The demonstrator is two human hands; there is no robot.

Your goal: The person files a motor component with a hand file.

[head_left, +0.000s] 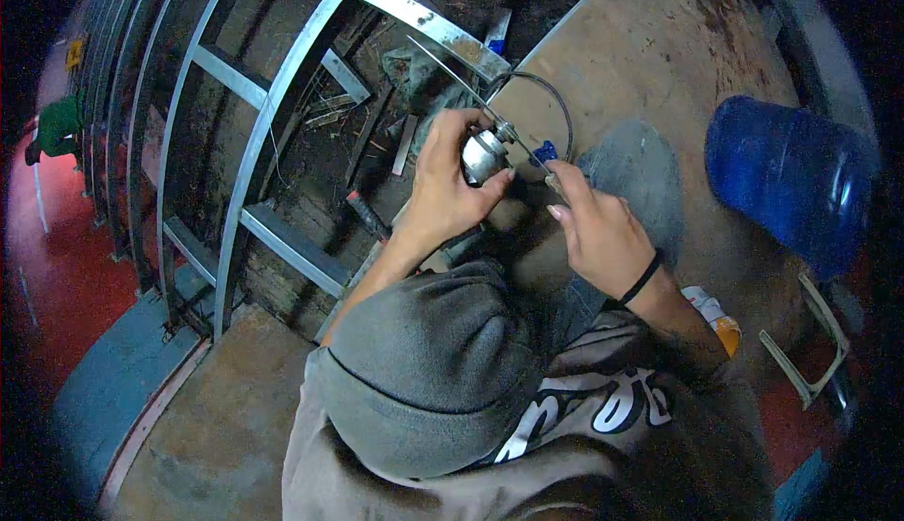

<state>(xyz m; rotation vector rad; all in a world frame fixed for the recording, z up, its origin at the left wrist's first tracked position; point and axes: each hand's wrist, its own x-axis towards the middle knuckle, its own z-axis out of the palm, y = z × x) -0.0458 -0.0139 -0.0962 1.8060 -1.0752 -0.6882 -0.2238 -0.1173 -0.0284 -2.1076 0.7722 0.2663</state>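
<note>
My left hand (440, 187) is curled around a rounded silver metal part (485, 156), with the thumb along its lower side. A small metal fitting (507, 132) sticks out of its upper end. Across this fitting runs a long thin metal rod (450, 71), pointing up and left. My right hand (607, 238) pinches the near end of the rod between thumb and fingers; the fingers cover that end. A black cable (563, 106) loops just beyond the hands. Close to my right fingertips is a small blue piece (545, 152).
A curved metal frame (247, 168) with crossbars stands at left. Near my left forearm lies a red-and-black handle (365, 213). Scraps litter the dark floor. A brown board (640, 59), blue plastic object (791, 177) and white-orange container (711, 318) are at right. A person in green (58, 125) is far left.
</note>
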